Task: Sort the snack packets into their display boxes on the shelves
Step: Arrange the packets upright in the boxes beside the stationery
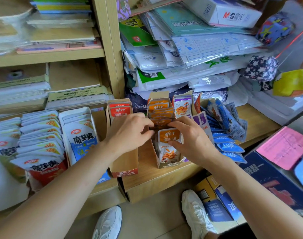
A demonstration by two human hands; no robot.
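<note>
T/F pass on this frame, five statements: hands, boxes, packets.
1. The left hand and right hand are both at the orange-packet box. True.
2. The red-packet box is full to its front. False: red packets stand only at its back.
3. Blue packets lie right of the orange-packet box. True.
4. The front orange packet lies flat outside the box. False: it stands upright inside the box's front end.
5. The right hand's thumb touches the front orange packet. True.
</note>
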